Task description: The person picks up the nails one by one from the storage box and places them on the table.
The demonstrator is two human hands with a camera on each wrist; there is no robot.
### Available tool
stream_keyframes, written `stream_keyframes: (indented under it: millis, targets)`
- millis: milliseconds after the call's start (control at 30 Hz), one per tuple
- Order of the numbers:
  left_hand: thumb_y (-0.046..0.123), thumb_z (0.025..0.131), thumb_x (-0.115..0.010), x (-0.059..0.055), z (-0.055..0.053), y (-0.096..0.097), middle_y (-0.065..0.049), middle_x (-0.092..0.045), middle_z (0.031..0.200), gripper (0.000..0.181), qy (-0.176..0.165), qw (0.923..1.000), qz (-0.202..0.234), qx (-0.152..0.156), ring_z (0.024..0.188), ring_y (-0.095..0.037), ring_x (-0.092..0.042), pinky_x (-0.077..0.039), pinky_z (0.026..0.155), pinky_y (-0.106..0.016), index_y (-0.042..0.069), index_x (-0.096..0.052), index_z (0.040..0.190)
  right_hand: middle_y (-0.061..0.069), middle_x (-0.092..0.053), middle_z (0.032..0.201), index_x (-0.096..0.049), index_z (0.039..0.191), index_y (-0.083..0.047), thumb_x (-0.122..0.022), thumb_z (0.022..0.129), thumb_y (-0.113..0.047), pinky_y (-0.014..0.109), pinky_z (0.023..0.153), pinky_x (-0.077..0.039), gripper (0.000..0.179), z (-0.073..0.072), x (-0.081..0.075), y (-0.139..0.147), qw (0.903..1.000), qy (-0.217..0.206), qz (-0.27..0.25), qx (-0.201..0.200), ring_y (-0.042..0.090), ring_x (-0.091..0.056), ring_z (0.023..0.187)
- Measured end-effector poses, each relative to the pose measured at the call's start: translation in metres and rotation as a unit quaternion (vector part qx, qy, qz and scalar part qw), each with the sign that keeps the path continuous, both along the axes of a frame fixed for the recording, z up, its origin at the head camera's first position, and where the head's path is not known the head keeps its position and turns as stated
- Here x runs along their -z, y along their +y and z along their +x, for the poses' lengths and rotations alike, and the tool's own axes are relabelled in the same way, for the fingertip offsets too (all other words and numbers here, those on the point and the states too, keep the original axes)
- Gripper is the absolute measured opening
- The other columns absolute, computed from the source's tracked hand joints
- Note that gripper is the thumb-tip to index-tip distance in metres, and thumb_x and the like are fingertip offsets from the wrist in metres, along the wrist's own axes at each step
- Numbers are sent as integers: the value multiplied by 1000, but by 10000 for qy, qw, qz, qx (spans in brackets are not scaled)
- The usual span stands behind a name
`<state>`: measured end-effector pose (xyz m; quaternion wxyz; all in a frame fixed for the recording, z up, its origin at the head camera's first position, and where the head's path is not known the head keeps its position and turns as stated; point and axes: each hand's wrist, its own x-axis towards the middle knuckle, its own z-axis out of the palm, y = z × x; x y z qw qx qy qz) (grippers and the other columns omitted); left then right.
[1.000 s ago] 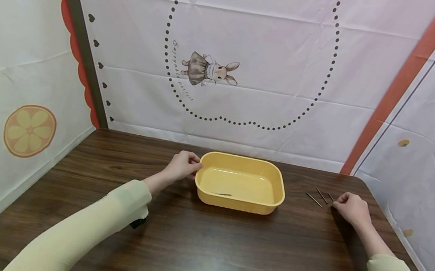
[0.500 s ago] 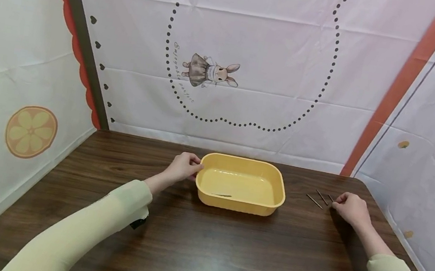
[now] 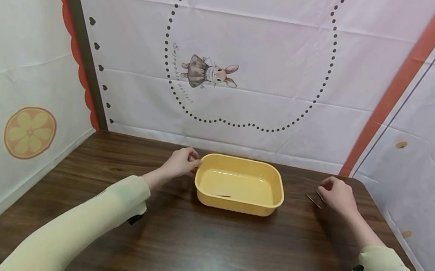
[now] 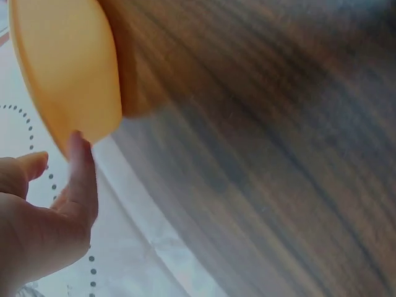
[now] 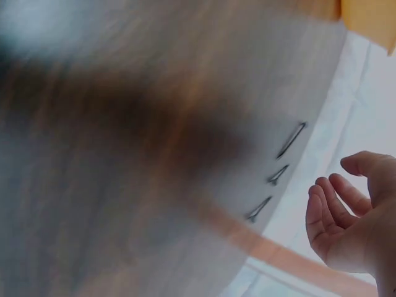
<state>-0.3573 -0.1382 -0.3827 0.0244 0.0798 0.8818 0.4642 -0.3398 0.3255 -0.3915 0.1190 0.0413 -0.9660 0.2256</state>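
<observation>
Two hands work over one table (image 3: 192,249). Left hand (image 3: 178,163) touches the yellow tray (image 3: 237,206) with straight finger, thumb apart. Right hand (image 3: 338,195), loosely bent, visibly holds nothing near three thin rods (image 5: 291,140); another rod (image 3: 222,195) lies inside the tray.

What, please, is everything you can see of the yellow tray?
The yellow tray is a rounded rectangle with raised walls and a rim, smooth, glossy and plastic-looking. It sits upright, open side up, on the dark wood-grain table, its long sides running left to right. One thin dark piece lies inside, near the front left. The left hand touches its left end; whether it grips is unclear.
</observation>
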Motion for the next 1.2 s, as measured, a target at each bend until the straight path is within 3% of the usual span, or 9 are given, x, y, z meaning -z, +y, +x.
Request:
stream_keyframes:
  millis: [300, 500, 667, 867, 1200]
  targets:
    - [31, 98, -58, -14, -8, -12, -22, -60, 133, 54, 465, 9915, -1208, 124, 122, -35, -59, -55, 101, -45, -3, -48, 139, 26, -68, 104, -64, 111, 4, -59, 96, -20, 49, 76, -55, 29, -3, -17, -30, 9993, 23, -105, -348, 35, -65, 90]
    - [31, 99, -58, -27, -12, -13, -22, -40, 154, 65, 670, 9860, -1482, 375, 144, -38, -38, -37, 119, -53, -2, -35, 150, 23, -69, 105, -66, 112, 2, -58, 97, -21, 47, 78, -55, 29, -5, -24, -44, 9978, -38, -324, -580, 34, -64, 96]
    - [29, 98, -60, -35, -12, -6, -21, -38, 156, 66, 870, 9812, -1635, 549, 147, -38, -33, -33, 122, -53, -2, -34, 151, 21, -70, 102, -67, 110, 1, -59, 96, -22, 39, 77, -54, 29, -7, -29, -57, 9960, -58, -519, -729, 31, -63, 93]
    - [27, 97, -63, -38, -13, 7, -19, -41, 155, 64, 1266, 9663, -2054, 894, 145, -35, -37, -33, 122, -50, 2, -38, 150, 18, -70, 99, -68, 108, 0, -61, 96, -22, 28, 71, -50, 26, -7, -26, -70, 9951, -135, -581, -794, 26, -63, 89]
    - [28, 95, -66, -51, -11, 30, -16, -41, 156, 63, 1671, 9483, -2280, 1447, 147, -33, -35, -27, 126, -47, 3, -42, 148, 18, -70, 95, -69, 108, 2, -61, 96, -20, 26, 63, -50, 26, -12, -23, -84, 9942, -236, -501, -921, 22, -62, 80]
